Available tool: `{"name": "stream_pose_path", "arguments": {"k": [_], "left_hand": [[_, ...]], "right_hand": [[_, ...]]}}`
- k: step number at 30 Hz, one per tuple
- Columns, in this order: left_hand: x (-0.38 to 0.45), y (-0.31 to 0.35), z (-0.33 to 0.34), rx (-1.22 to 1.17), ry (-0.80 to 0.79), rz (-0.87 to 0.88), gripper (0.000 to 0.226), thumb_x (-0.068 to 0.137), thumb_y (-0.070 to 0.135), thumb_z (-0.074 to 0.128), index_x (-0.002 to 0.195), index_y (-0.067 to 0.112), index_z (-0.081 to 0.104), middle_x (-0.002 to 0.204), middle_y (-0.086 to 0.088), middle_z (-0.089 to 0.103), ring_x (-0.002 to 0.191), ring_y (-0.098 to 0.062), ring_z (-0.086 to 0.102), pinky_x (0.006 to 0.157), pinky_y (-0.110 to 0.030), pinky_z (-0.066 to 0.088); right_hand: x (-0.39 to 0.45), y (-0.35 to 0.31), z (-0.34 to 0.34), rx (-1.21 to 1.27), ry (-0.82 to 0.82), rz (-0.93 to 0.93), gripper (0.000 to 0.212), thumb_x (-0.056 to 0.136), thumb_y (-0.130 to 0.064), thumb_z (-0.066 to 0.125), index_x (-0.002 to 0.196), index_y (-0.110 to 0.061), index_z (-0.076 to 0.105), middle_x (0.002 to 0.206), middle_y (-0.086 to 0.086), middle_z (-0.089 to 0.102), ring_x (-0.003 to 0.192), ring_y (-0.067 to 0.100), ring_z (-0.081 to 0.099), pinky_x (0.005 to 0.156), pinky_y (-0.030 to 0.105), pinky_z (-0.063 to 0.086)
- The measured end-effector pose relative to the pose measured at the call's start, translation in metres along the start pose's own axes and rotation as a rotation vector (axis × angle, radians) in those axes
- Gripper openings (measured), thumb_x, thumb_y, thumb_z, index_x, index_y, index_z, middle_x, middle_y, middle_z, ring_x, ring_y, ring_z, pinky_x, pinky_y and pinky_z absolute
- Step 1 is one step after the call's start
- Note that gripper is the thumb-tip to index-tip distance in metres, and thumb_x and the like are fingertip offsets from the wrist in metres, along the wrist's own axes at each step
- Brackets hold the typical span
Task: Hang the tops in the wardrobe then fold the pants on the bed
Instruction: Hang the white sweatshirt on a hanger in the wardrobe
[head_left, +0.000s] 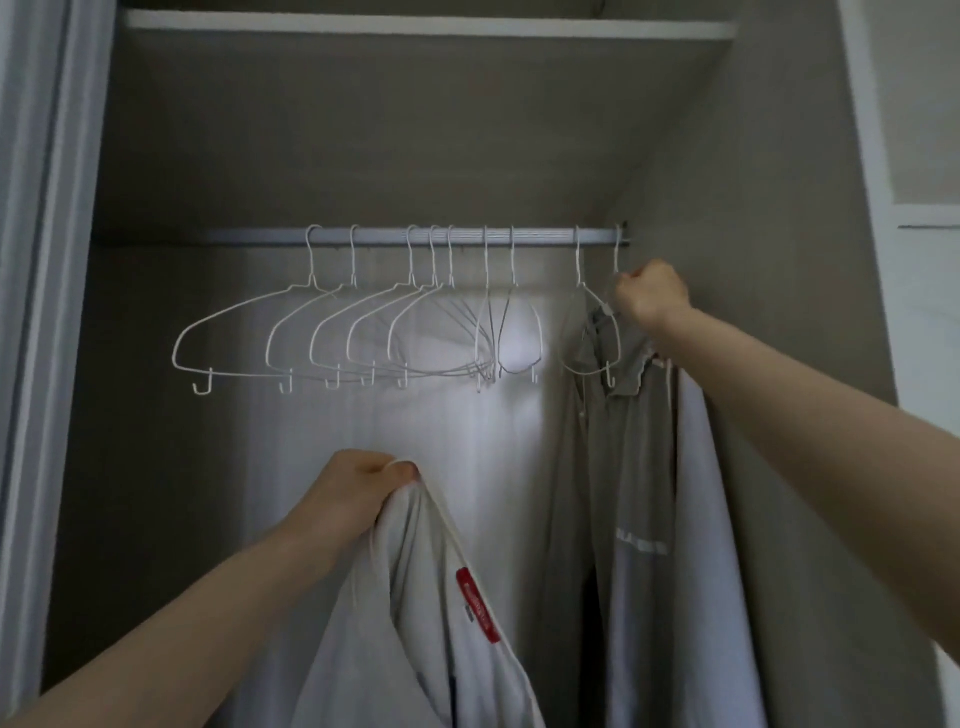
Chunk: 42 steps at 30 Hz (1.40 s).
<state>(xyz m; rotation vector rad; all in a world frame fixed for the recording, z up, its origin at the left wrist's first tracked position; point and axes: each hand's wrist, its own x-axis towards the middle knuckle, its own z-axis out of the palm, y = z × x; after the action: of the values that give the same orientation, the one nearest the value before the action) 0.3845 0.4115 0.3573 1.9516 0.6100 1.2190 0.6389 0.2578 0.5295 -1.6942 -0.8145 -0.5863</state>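
The right hand (649, 299) is clenched around the neck of the hanger (618, 260) at the far right end of the rail (395, 237), its hook over the rail; a grey top (631, 467) hangs below it, long axis straight down, collar up near the fist. The left hand (358, 493), well below the rail's middle, grips a white top (415, 623) bunched at its upper edge — it droops lengthwise toward the floor, red label (478, 605) showing inside. I judge the main risk is the grey top slipping off one hanger shoulder if the fist lets go before the collar sits evenly. The empty hangers (332, 332) left of it along the rail crowd together — pulling one could snag its neighbours.
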Motion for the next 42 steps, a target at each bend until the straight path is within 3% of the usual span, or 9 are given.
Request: {"name": "stream_pose_path", "arguments": {"k": [4, 7, 10, 12, 24, 31, 34, 38, 42], "left_hand": [[0.003, -0.016, -0.016, 0.243, 0.101, 0.159, 0.042, 0.092, 0.022, 0.062, 0.056, 0.004, 0.049, 0.053, 0.000, 0.041, 0.052, -0.016, 0.038, 0.057, -0.031, 0.033], [0.002, -0.028, -0.025, 0.243, 0.169, 0.169, 0.043, 0.093, 0.021, 0.061, 0.057, 0.002, 0.047, 0.054, -0.001, 0.037, 0.054, -0.018, 0.035, 0.058, -0.034, 0.030], [0.001, -0.035, -0.031, 0.269, 0.185, 0.170, 0.043, 0.094, 0.019, 0.060, 0.060, -0.004, 0.047, 0.056, -0.007, 0.038, 0.055, -0.019, 0.035, 0.058, -0.034, 0.029], [-0.001, -0.039, -0.035, 0.299, 0.182, 0.180, 0.043, 0.094, 0.018, 0.059, 0.061, -0.006, 0.048, 0.057, -0.008, 0.039, 0.056, -0.019, 0.036, 0.058, -0.034, 0.029], [-0.003, -0.055, -0.025, 0.427, 0.189, 0.184, 0.044, 0.096, 0.024, 0.058, 0.058, 0.004, 0.048, 0.054, -0.003, 0.040, 0.055, -0.021, 0.039, 0.059, -0.035, 0.035], [-0.012, -0.024, -0.005, 0.402, 0.206, 0.207, 0.048, 0.095, 0.020, 0.059, 0.051, 0.014, 0.040, 0.053, -0.005, 0.037, 0.057, -0.022, 0.036, 0.059, -0.037, 0.030], [-0.021, -0.010, 0.005, 0.413, 0.223, 0.211, 0.050, 0.094, 0.020, 0.059, 0.048, 0.015, 0.038, 0.049, -0.002, 0.036, 0.054, -0.020, 0.036, 0.058, -0.036, 0.028], [-0.037, -0.004, 0.021, 0.439, 0.235, 0.141, 0.052, 0.093, 0.022, 0.060, 0.047, 0.016, 0.036, 0.046, 0.000, 0.033, 0.047, -0.012, 0.034, 0.055, -0.035, 0.028], [-0.051, -0.010, 0.031, 0.432, 0.228, -0.012, 0.054, 0.089, 0.023, 0.064, 0.045, 0.016, 0.034, 0.044, 0.000, 0.030, 0.046, -0.016, 0.033, 0.051, -0.032, 0.029]], "right_hand": [[0.027, 0.006, 0.022, -0.072, -0.150, 0.073, 0.043, 0.101, -0.028, 0.041, 0.129, 0.003, 0.053, 0.134, 0.021, 0.053, 0.124, 0.037, 0.050, 0.102, 0.038, 0.041], [0.035, 0.013, 0.042, 0.029, -0.234, 0.134, 0.037, 0.101, -0.019, 0.041, 0.129, 0.004, 0.049, 0.128, 0.021, 0.053, 0.118, 0.037, 0.052, 0.095, 0.041, 0.043], [0.036, 0.022, 0.056, 0.169, -0.255, 0.218, 0.017, 0.098, -0.013, 0.044, 0.090, -0.005, 0.056, 0.092, 0.019, 0.056, 0.068, 0.026, 0.053, 0.059, 0.032, 0.042], [0.036, 0.027, 0.061, 0.241, -0.243, 0.251, 0.029, 0.097, -0.012, 0.038, 0.070, -0.012, 0.048, 0.074, 0.012, 0.051, 0.054, 0.020, 0.042, 0.051, 0.023, 0.034], [-0.014, 0.006, 0.026, 0.580, -0.206, 0.209, 0.018, 0.097, -0.027, 0.031, 0.097, -0.022, 0.049, 0.088, 0.004, 0.056, 0.074, 0.022, 0.050, 0.073, 0.043, 0.048], [-0.109, 0.019, -0.031, 0.648, -0.170, 0.132, 0.026, 0.098, -0.023, 0.036, 0.076, -0.022, 0.049, 0.071, 0.000, 0.051, 0.062, 0.015, 0.044, 0.060, 0.029, 0.037], [-0.148, 0.028, -0.066, 0.658, -0.179, 0.182, 0.024, 0.097, -0.025, 0.039, 0.075, -0.024, 0.051, 0.081, -0.002, 0.056, 0.072, 0.013, 0.051, 0.071, 0.032, 0.040], [-0.197, 0.046, -0.109, 0.651, -0.327, 0.286, 0.023, 0.098, -0.033, 0.041, 0.080, -0.028, 0.054, 0.091, -0.003, 0.062, 0.087, 0.018, 0.057, 0.083, 0.047, 0.045], [-0.230, 0.069, -0.135, 0.636, -0.616, 0.388, 0.026, 0.099, -0.035, 0.043, 0.079, -0.026, 0.056, 0.080, 0.002, 0.063, 0.075, 0.021, 0.062, 0.077, 0.050, 0.052]]}}
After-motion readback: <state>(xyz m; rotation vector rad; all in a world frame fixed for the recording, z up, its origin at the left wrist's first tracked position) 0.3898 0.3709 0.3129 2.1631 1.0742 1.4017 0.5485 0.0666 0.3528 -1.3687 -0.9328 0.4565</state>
